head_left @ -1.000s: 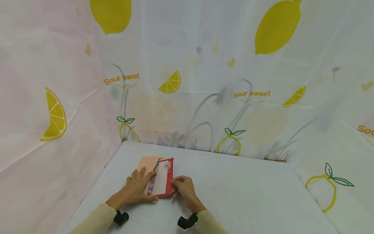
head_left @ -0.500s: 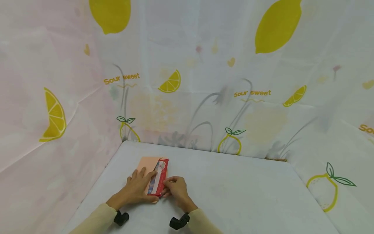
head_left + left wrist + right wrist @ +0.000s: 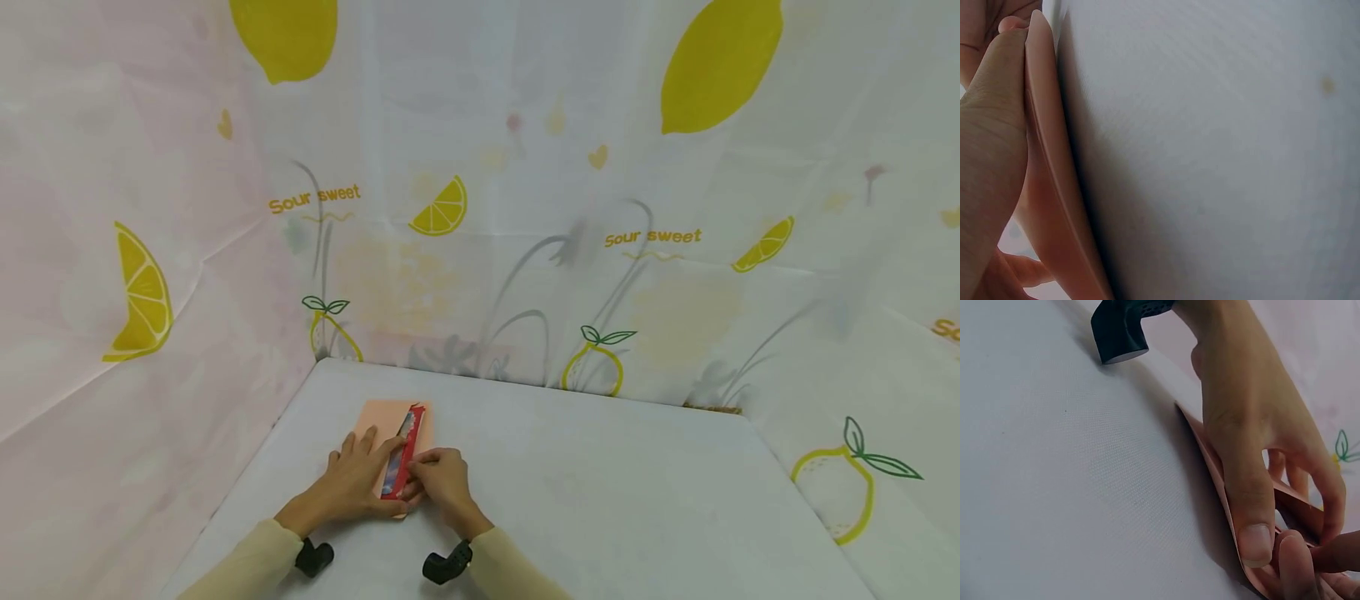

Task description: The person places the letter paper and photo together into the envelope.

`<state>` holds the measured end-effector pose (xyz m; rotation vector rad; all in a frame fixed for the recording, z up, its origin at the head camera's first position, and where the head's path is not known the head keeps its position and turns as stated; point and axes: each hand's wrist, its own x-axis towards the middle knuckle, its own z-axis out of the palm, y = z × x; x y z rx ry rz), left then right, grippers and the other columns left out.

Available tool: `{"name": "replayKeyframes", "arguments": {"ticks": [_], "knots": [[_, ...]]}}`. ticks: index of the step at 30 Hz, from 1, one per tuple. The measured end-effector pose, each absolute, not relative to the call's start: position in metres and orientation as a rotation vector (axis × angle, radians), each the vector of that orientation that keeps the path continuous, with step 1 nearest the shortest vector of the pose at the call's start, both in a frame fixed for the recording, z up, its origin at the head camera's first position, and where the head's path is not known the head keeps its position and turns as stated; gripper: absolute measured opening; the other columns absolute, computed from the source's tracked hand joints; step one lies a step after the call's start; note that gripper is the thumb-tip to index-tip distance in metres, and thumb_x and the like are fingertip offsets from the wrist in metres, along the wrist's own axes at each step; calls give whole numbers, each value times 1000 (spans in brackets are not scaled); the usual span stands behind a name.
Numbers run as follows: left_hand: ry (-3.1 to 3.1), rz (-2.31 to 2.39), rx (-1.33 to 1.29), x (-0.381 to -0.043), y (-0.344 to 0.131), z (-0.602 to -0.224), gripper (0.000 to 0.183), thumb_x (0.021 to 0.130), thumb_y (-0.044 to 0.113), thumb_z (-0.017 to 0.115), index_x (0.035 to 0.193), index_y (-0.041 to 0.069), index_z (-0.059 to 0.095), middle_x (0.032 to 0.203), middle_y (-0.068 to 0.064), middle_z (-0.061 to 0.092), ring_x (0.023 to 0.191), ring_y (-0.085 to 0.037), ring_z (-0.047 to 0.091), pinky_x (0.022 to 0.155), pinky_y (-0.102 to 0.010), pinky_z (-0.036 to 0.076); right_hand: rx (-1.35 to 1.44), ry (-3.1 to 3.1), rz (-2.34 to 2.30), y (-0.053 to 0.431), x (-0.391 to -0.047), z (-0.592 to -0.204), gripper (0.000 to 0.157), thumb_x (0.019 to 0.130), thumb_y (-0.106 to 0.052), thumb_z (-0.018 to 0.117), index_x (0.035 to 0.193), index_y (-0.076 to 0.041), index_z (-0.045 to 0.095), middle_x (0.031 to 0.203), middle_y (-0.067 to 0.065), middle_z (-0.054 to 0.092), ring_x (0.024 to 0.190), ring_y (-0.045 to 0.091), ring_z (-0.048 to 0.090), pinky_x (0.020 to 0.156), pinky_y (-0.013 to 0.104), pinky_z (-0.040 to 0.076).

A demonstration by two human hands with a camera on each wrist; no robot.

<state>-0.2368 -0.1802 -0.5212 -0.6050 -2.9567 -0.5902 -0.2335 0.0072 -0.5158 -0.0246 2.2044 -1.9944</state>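
Observation:
A peach envelope [image 3: 378, 415] lies on the white table, left of the middle. A red card [image 3: 414, 429] with a blue patterned strip sits partly inside it, its right edge showing. My left hand [image 3: 351, 483] rests on the envelope with spread fingers, the thumb along its near edge. At the card's right side, my right hand [image 3: 444, 482] pinches the red edge between thumb and fingertips. In the left wrist view the envelope [image 3: 1063, 206] appears edge-on beside the hand. The right wrist view shows the left thumb pressing the envelope [image 3: 1216, 469]; the card is mostly hidden there.
The white table [image 3: 585, 483] stretches to the right of the hands. Lemon-printed cloth [image 3: 495, 275] hangs behind and on both sides of it. A black wrist camera [image 3: 313, 557] sits on the left wrist, another camera [image 3: 447, 563] on the right.
The red card has slid left into the envelope, so a narrower strip shows. My right hand has moved left with it. My left hand has stayed almost still.

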Motion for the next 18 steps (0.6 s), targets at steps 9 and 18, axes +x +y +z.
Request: {"name": "replayKeyframes", "arguments": {"ticks": [9,18], "knots": [[-2938,-606,-610,-234,-180,-519,109,65,82,77,150,19,49,150,-38,38,129,-72,33,89,-82,34,-43,2255,-1980,-1,-234,-518,6,94,-2,69,95,2,72,71,8,73,50,9,63,45,21,50],[-2926,-571,-626,-236,-180,-520,106,65,82,78,148,21,52,149,-37,40,128,-70,36,87,-79,37,-61,2314,-1944,-7,-237,-521,5,93,-3,70,90,0,72,60,5,69,44,6,59,41,19,46]]}}
